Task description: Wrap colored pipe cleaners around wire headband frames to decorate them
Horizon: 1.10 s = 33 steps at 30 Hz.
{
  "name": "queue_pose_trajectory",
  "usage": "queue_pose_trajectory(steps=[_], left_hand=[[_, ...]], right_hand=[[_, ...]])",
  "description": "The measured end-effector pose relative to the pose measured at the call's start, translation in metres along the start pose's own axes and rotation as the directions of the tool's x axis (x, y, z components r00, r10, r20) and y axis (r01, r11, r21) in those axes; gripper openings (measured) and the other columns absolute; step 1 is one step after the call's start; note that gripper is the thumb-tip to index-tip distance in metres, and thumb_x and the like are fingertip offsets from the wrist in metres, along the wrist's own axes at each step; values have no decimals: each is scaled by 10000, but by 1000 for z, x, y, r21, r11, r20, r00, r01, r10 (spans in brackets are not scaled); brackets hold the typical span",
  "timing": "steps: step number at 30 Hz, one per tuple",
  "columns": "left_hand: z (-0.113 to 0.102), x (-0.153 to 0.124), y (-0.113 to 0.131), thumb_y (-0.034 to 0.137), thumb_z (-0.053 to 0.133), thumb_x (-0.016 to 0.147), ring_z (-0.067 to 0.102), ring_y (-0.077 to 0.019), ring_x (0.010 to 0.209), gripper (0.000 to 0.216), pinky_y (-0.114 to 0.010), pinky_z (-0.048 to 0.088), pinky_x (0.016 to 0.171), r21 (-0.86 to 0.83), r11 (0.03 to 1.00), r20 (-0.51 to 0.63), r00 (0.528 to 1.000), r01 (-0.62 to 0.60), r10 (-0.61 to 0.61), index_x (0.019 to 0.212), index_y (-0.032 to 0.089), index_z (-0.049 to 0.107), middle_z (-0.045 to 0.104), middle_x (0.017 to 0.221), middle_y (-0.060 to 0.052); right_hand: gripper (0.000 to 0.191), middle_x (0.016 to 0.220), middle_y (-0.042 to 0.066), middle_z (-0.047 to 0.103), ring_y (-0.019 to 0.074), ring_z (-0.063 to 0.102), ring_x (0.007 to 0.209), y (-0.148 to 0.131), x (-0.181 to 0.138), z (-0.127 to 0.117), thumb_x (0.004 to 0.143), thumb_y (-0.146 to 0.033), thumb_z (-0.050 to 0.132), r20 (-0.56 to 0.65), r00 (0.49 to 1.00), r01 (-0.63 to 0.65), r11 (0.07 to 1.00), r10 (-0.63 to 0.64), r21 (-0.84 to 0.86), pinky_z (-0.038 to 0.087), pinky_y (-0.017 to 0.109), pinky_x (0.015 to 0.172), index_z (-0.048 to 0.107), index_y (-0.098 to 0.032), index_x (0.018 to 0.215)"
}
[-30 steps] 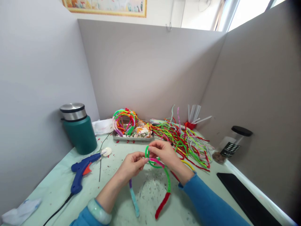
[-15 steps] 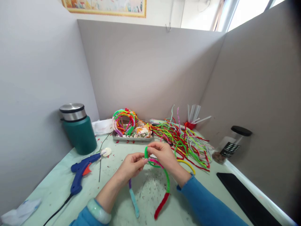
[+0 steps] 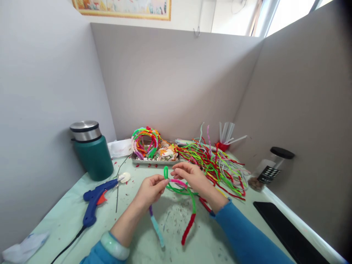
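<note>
A headband (image 3: 188, 229) wound in purple, light blue, pink, green and red chenille arches over the table, its two ends toward me. My left hand (image 3: 152, 189) pinches the top of it, thumb against fingers. From that pinch a green pipe cleaner (image 3: 165, 171) stands up in a small loop, and more of its length trails to the right behind the band. My right hand (image 3: 191, 178) hovers just right of the loop, fingers loosely apart and holding nothing that I can see. Below my right wrist lies a red-handled tool (image 3: 205, 205), partly hidden by the arm.
A blue glue gun (image 3: 93, 200) lies left, near a green flask (image 3: 94, 156). Behind are a metal tray (image 3: 156, 162) with coloured rings and small pieces, a heap of pipe cleaners (image 3: 217, 165) and a red cup (image 3: 222, 147) of white sticks. A jar (image 3: 271, 170) stands right.
My right hand has let go of the green loop and moved slightly right and up. My left hand and the headband have shifted a little left; the red-handled tool now shows.
</note>
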<state>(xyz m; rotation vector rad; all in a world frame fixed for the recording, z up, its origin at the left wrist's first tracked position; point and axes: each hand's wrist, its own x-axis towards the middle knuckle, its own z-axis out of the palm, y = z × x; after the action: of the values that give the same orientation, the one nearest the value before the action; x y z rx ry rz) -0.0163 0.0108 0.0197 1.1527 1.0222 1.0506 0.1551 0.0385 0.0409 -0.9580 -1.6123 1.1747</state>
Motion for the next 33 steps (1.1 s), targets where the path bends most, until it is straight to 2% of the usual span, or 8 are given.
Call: queue_pose_trajectory(steps=[10, 16, 18, 22, 24, 26, 29, 33], left_hand=[[-21, 6, -1, 350, 695, 675, 249, 21, 301, 286, -146, 153, 310, -282, 949, -156, 983, -140, 99, 625, 137, 511, 463, 507, 77], [-20, 7, -4, 358, 704, 657, 181, -8, 291, 276, -158, 128, 315, -239, 965, -182, 981, -109, 66, 766, 119, 617, 265, 333, 131], [-20, 8, -4, 375, 699, 652, 187, -12, 286, 292, -166, 127, 313, -192, 977, -207, 977, -99, 58, 753, 111, 625, 283, 324, 123], [-19, 10, -9, 397, 706, 623, 200, -21, 272, 314, -183, 121, 306, -93, 994, -298, 954, -63, 32, 721, 108, 629, 305, 311, 113], [-19, 10, -10, 407, 711, 607, 198, -22, 274, 330, -186, 122, 308, -74, 996, -315, 949, -48, 23, 721, 107, 635, 304, 310, 113], [-17, 10, -11, 422, 714, 595, 196, -23, 279, 346, -186, 124, 313, -72, 996, -318, 948, -44, 19, 721, 108, 638, 299, 308, 115], [-15, 8, -10, 442, 714, 584, 198, -25, 285, 363, -185, 123, 318, -69, 997, -324, 946, -45, 20, 704, 109, 632, 307, 301, 113], [-13, 8, -9, 459, 721, 564, 199, -22, 294, 379, -182, 130, 314, -80, 996, -315, 949, -46, 18, 670, 109, 623, 331, 318, 107]], right_hand=[[323, 752, 38, 650, 126, 578, 645, 15, -4, 2, 737, -410, 610, 292, 948, -123, 992, 124, -23, 450, 244, 613, 655, -131, 893], [238, 701, 36, 655, 120, 564, 581, 18, -8, 8, 747, -338, 595, 415, 902, -87, 992, 116, -89, 450, 234, 568, 665, -137, 854], [231, 737, 48, 669, 129, 576, 592, 22, -3, 4, 759, -328, 573, 344, 932, -78, 990, 113, -115, 455, 242, 573, 662, -136, 853], [200, 782, 43, 668, 152, 587, 664, 16, 3, -5, 800, -296, 525, -70, 993, 66, 947, -92, -314, 447, 254, 611, 657, -157, 857], [180, 846, 41, 664, 157, 588, 755, 5, 0, -4, 828, -267, 507, -86, 958, 211, 879, -272, -427, 439, 258, 685, 655, -179, 880], [164, 877, 33, 659, 147, 576, 811, -6, -7, 3, 848, -235, 503, 109, 916, 386, 771, -387, -507, 420, 247, 727, 654, -198, 901], [181, 856, 23, 648, 148, 542, 818, -13, -19, 19, 848, -156, 507, 434, 814, 580, 508, -386, -637, 378, 268, 742, 641, -229, 945], [118, 749, 15, 593, 173, 476, 805, -3, -26, 35, 830, -160, 541, 559, 777, 619, 190, -291, -762, 316, 327, 754, 626, -238, 849]])
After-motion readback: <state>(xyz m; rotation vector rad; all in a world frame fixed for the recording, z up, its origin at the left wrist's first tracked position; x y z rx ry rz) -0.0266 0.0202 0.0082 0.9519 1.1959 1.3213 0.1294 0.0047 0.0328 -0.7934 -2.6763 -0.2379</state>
